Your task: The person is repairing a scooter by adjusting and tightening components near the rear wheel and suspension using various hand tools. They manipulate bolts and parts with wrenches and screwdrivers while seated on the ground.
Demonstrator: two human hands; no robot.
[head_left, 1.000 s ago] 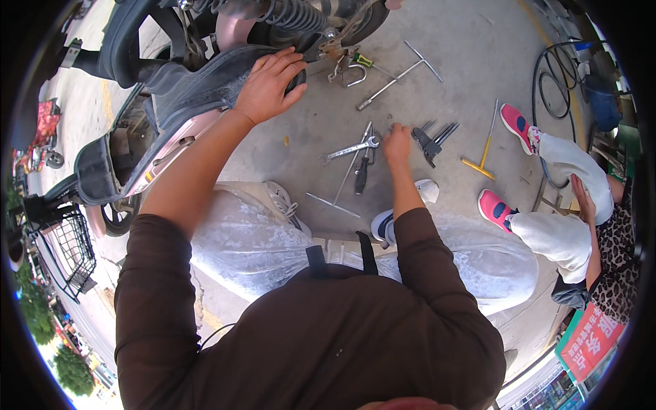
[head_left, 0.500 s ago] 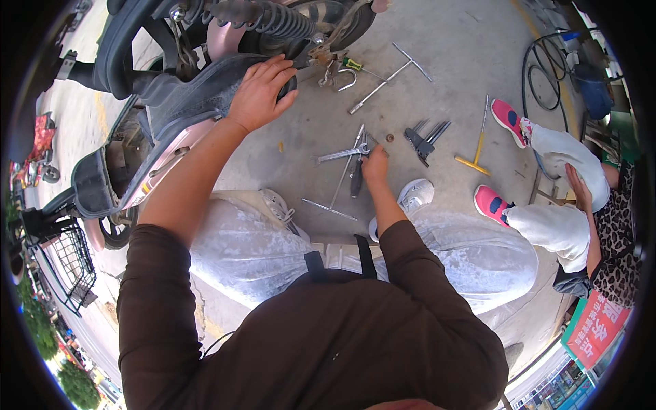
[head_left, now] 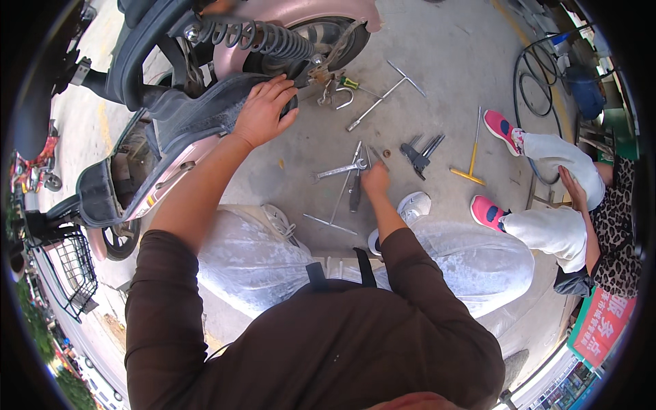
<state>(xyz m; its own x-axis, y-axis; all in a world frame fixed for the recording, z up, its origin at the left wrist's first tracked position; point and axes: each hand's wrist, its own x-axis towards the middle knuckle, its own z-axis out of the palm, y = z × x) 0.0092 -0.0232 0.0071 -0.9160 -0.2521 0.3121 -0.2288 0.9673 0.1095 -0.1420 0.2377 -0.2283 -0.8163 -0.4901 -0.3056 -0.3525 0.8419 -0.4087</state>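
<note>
The work sits outdoors on a bare, grey concrete floor [head_left: 437,68]. Nearest, a steel T-bar [head_left: 329,224] lies with its crossbar toward the person and its thin shaft pointing away. Just beyond, a screwdriver [head_left: 354,195] points its dark handle toward the person. The right hand [head_left: 375,179] is beside it, fingers curled; a thin grey strip shows at their tips, but I cannot tell whether they hold it. To its left lies a shiny metal wrench [head_left: 339,169], its long axis nearly crosswise. Right of the hand is a black hex key set [head_left: 417,158], keys angled away. Farther off, the left hand [head_left: 264,113] rests flat, fingers slightly spread, on the scuffed dark plastic of a pink scooter [head_left: 307,16], near its coiled steel spring [head_left: 263,39].
</note>
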